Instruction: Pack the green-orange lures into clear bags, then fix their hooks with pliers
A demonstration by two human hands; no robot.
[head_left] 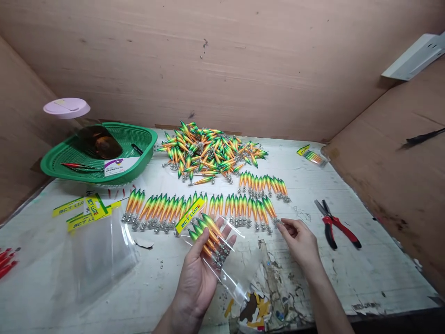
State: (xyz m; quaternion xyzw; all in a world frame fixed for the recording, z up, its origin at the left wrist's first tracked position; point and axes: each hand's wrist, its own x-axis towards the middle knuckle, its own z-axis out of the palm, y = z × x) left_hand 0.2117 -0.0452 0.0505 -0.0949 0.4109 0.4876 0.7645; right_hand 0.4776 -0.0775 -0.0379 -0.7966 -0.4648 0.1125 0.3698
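L hand (198, 280) fingers grip lure bag (212, 229), held in front of lure row (240, 206), hiding pt of it. R hand (301, 243) fingers at row's R end by last hooks (276, 220); can't tell if pinching. Lure pile (208, 150) behind, pliers (327, 219) to R, green basket (151, 141) w/ jar (102, 141) & flat bags (104, 264) L on table (375, 278).

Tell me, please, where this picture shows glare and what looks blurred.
Head view: white glare streaks on the clear bag in the left hand and on the loose bags at left; head view: the red pieces at the left edge look rather soft.
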